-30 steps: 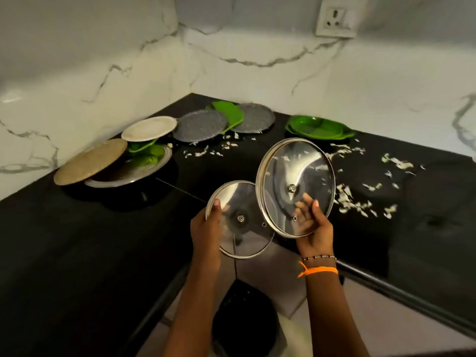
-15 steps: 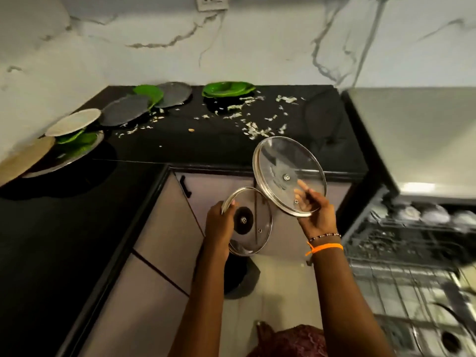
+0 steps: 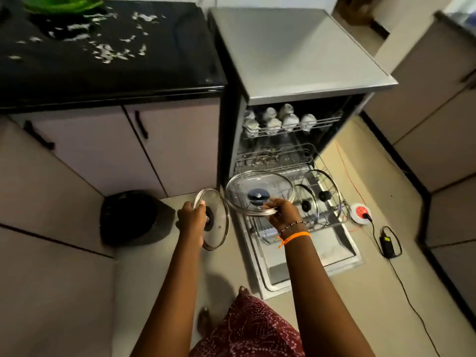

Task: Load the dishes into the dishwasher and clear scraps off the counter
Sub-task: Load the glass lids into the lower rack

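My left hand [image 3: 192, 217] grips a small glass lid [image 3: 215, 220] by its rim, held upright over the floor left of the dishwasher. My right hand [image 3: 282, 211] holds a larger glass lid [image 3: 258, 193] by its near rim, nearly flat, above the front left of the pulled-out lower rack [image 3: 322, 220]. Two glass lids [image 3: 320, 194] stand upright in that rack. The dishwasher [image 3: 296, 60] is open, with white cups [image 3: 279, 119] in its upper rack. White scraps [image 3: 108, 51] lie scattered on the black counter [image 3: 154, 73], near a green plate [image 3: 61, 3] at the top edge.
A black bin [image 3: 128, 215] stands on the floor in the cabinet corner, left of my left hand. The lowered dishwasher door [image 3: 309, 258] lies open in front of me. A red-and-white socket reel [image 3: 360, 212] and a black adapter [image 3: 387, 243] with cables lie on the floor to the right.
The view has swung from the counter right and down to the open dishwasher. Both lids have come down with my hands; the larger one has tipped nearly flat over the lower rack.
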`<act>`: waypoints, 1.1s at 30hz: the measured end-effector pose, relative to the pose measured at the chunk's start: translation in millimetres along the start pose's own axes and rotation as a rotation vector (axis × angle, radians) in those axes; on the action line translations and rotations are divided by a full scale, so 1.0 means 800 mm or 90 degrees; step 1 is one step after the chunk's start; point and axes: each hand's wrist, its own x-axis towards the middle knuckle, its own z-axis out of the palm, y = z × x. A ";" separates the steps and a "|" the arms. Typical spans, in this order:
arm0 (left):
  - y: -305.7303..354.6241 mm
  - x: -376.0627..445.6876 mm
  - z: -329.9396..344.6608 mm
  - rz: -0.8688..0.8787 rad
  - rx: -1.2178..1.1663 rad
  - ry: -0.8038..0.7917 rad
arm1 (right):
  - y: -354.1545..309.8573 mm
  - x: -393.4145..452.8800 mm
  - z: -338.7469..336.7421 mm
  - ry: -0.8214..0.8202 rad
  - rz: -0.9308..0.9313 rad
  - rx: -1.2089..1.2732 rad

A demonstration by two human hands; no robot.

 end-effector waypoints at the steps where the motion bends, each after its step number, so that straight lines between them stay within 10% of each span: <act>1: 0.004 -0.007 0.016 -0.005 0.018 -0.005 | -0.003 0.007 -0.021 0.028 -0.002 -0.018; 12: 0.015 -0.035 0.202 -0.043 0.016 -0.092 | -0.061 0.109 -0.199 0.222 -0.010 -0.258; 33: -0.121 0.093 0.468 -0.248 -0.131 0.065 | -0.026 0.421 -0.264 0.098 -0.275 -0.829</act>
